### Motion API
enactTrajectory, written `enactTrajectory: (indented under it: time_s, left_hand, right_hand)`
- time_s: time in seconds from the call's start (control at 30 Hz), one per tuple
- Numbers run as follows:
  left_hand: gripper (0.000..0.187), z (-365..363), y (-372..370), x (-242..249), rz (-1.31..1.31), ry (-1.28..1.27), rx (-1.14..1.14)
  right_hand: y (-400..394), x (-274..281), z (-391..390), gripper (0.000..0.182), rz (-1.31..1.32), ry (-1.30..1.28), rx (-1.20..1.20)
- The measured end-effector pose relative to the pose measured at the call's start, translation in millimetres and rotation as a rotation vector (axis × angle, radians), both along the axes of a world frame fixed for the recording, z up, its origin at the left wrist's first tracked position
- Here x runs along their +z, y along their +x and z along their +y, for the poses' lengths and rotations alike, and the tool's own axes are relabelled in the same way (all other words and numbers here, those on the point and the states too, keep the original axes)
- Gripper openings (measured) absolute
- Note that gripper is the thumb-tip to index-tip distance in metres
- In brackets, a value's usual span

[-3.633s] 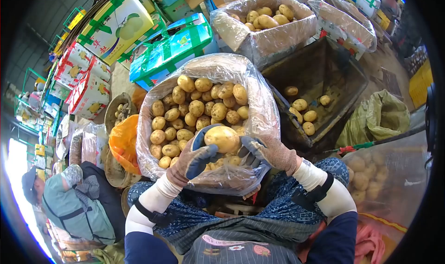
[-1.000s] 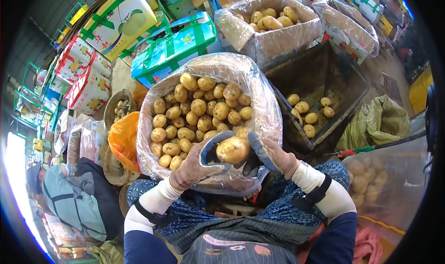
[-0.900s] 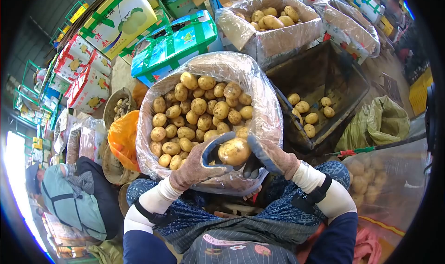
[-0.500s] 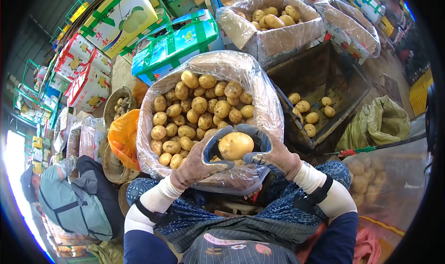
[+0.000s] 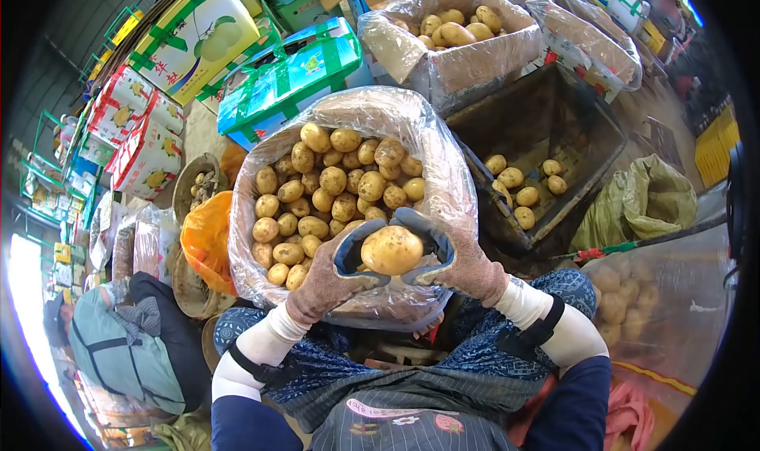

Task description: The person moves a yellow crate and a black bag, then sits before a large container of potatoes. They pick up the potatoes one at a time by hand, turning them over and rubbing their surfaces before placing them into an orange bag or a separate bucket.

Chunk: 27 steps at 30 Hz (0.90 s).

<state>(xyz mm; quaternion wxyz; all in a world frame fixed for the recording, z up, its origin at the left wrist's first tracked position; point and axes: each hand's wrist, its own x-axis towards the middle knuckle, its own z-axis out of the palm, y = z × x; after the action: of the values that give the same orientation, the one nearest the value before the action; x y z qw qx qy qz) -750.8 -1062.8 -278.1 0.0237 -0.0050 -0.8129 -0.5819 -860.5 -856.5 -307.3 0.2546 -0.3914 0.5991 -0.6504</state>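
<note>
A large pale potato point(image 5: 392, 251) is held between my two gloved hands, over the near edge of a plastic-lined box point(image 5: 455, 190). My left hand point(image 5: 336, 269), in a brown and blue glove, curves round the potato's left side. On its right side, my right hand point(image 5: 453, 254) wraps it with fingers and thumb. Several smaller, dirt-speckled potatoes point(image 5: 333, 181) fill the box behind and left of my hands. The undersides of the held potato and of some fingers are hidden.
A dark crate point(image 5: 546, 126) with several potatoes stands to the right. Behind is a lined carton point(image 5: 483, 59) of potatoes, beside a blue-green box point(image 5: 289, 79). An orange bag point(image 5: 207, 237) and a person in a teal garment point(image 5: 119, 348) are at the left.
Both hands and the potato have shifted slightly left in view, and the potato has turned a little between them. The surroundings have also shifted slightly left with the camera.
</note>
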Motion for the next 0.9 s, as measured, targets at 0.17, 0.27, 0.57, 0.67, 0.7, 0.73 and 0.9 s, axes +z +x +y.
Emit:
enactTrajectory:
  time_s: [0.17, 0.27, 0.57, 0.67, 0.7, 0.73, 0.9]
  left_hand:
    - [0.074, -1, 2, -3, 0.146, -0.231, -0.017]
    - [0.075, 2, 3, -2, 0.262, -0.387, -0.064]
    - [0.082, 5, 2, 1, -0.043, -0.045, -0.048]
    - [0.081, 5, 4, 0, -0.020, 0.006, -0.027]
    - [0.078, 4, 5, -1, 0.005, -0.027, -0.034]
    - [0.075, 4, 6, -1, 0.029, -0.059, -0.042]
    - [0.075, 7, 9, -8, 0.166, -0.260, -0.044]
  right_hand:
    - [-5, 18, 8, 0.078, -0.663, 0.201, 0.187]
    - [-5, 12, 8, 0.075, -0.387, 0.312, 0.155]
    - [5, -6, 7, 0.071, 0.028, 0.064, -0.027]
    - [7, -6, 6, 0.070, 0.102, 0.102, -0.074]
    - [6, -5, 5, 0.070, 0.105, 0.101, -0.069]
    - [5, -2, 4, 0.071, 0.152, 0.069, -0.065]
    - [5, -4, 7, 0.074, 0.303, 0.083, -0.072]
